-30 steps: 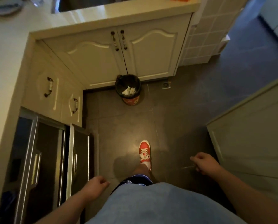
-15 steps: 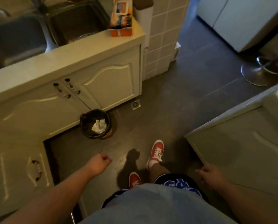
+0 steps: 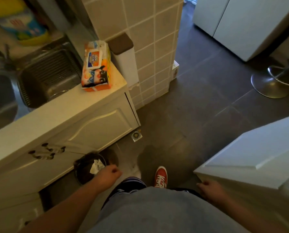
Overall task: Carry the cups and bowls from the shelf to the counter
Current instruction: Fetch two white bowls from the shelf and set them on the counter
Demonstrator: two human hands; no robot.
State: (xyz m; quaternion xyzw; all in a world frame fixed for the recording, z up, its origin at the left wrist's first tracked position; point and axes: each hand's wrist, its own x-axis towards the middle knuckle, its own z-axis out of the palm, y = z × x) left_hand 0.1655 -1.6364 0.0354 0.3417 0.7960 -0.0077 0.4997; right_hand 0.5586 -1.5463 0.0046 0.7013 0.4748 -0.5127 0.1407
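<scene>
No cup, bowl or shelf shows in the head view. My left hand [image 3: 107,174] hangs at my side with its fingers curled in and nothing in it, just over the rim of a black bin. My right hand [image 3: 209,187] hangs low on the other side, also curled and holding nothing, close to the corner of a white cabinet [image 3: 251,158]. The cream counter [image 3: 59,113] with a steel sink [image 3: 46,76] runs along the left.
A black waste bin [image 3: 88,167] with crumpled paper stands on the dark tiled floor by the cupboard doors. An orange tissue pack [image 3: 96,66] lies on the counter's end. A tiled pillar [image 3: 147,47] stands ahead, a stool's round metal base [image 3: 268,83] at right.
The view has swung right and upward: the oven and drawers have left the frame, the sink, pillar and stool base have come in. Both hands stay hanging and hold nothing.
</scene>
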